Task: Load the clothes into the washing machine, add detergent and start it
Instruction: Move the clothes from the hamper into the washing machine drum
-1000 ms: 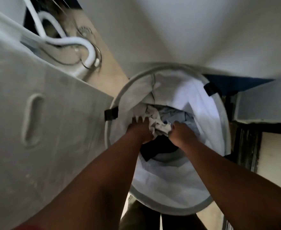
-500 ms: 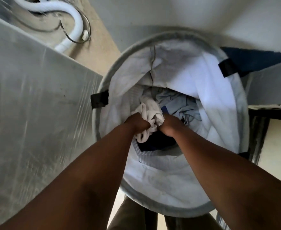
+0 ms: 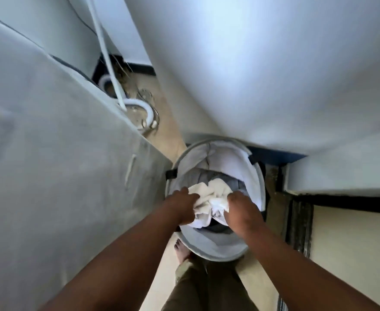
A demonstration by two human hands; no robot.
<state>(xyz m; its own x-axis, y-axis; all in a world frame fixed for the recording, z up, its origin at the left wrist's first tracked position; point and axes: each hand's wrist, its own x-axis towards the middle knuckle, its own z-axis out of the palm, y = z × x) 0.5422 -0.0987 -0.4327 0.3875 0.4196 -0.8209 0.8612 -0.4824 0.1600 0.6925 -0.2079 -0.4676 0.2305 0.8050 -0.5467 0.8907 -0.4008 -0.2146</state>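
From the head view, looking steeply down, a round laundry hamper (image 3: 216, 254) with a grey rim and white fabric lining stands on the tan floor (image 3: 169, 129), close against the grey side panel of the washing machine (image 3: 61, 176) on the left and below a white wall (image 3: 252, 75). Both arms reach down into the hamper's mouth. The left hand (image 3: 180, 206) has its grip closed on the left edge of a crumpled white cloth (image 3: 209, 200), fingers curled into the fabric; the right hand (image 3: 240, 206) has its grip closed on the right side of the same cloth, its fingertips buried in the folds. The cloth is bunched between the two hands at about rim height, above darker grey and blue clothes (image 3: 220, 178) that lie deeper in the hamper. A black strap tab (image 3: 170, 175) sits on the hamper's left rim, touching the machine's panel. Behind the machine, a white hose (image 3: 108, 63) runs down and curls on the floor beside thin wires. At the bottom, the person's olive trouser leg (image 3: 198, 288) and a bare foot (image 3: 181, 250) show just beside the hamper. A dark door frame (image 3: 299, 227) stands on the right.
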